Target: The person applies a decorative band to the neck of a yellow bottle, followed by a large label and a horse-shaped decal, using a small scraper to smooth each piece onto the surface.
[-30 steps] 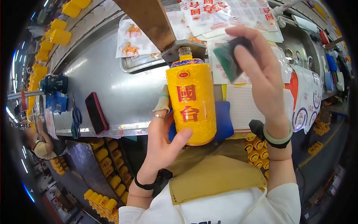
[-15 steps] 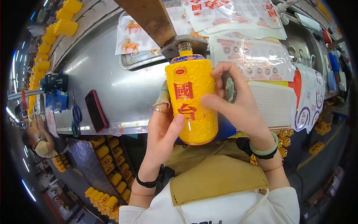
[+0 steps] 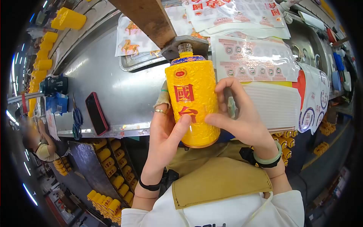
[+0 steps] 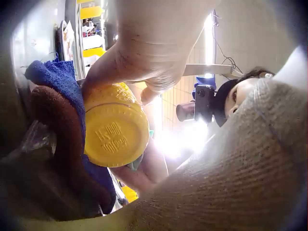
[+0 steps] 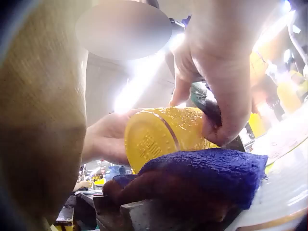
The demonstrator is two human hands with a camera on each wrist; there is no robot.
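Note:
A yellow embossed bottle [image 3: 196, 94] with red characters and a clear glass neck lies in front of the person, its neck at a dark metal plate [image 3: 194, 42]. My left hand [image 3: 160, 140] grips the bottle's left side, thumb on the front; a cloth finger cover [image 3: 162, 99] is on one finger. On the right side, my right hand [image 3: 245, 117] holds the bottle between thumb and fingers. A dark green flat piece [image 3: 230, 103] is tucked in that palm. Both wrist views show the bottle's round base [image 4: 115, 137] above a blue cloth [image 5: 211, 168].
A wooden beam [image 3: 145, 19] slants down to the plate. Printed sticker sheets [image 3: 253, 58] and a white ridged sheet [image 3: 274, 106] lie right on the metal table [image 3: 94, 68]. A phone [image 3: 96, 113] and scissors [image 3: 77, 121] lie left. Yellow bottles [image 3: 109, 151] fill racks below.
My right hand has come down from the upper right onto the bottle, the green piece turning into its palm. The bottle has rolled slightly, its red characters shifting left. My left hand keeps its grip.

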